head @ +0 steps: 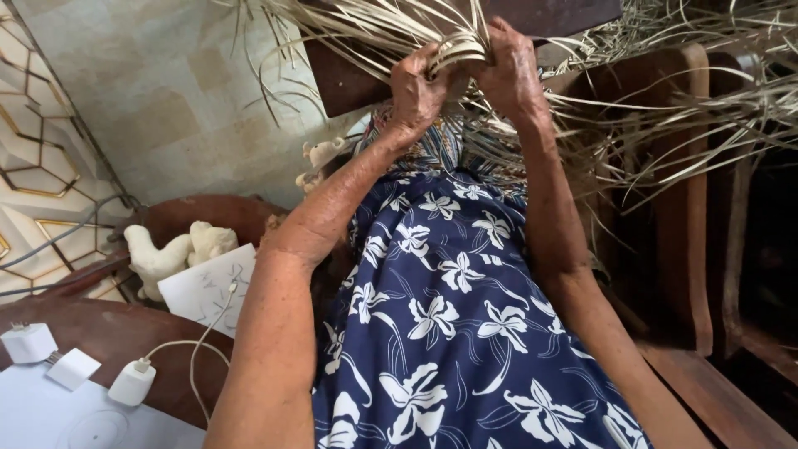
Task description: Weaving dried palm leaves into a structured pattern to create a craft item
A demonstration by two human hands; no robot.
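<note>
Pale tiled floor (166, 91), dark wooden chair (690, 208), perhaps daylight

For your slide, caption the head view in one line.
Both hands, left and right, grip a bundle of pale dried strips above a floral lap.

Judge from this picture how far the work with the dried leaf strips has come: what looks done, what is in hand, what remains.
Done: little shows; any woven section is hidden behind the hands. In hand: the left hand and right hand both close their grip on one gathered bunch of strips above the lap. Left: many loose strips fan out unworked to the right and upper left, so most appears to remain.
</note>
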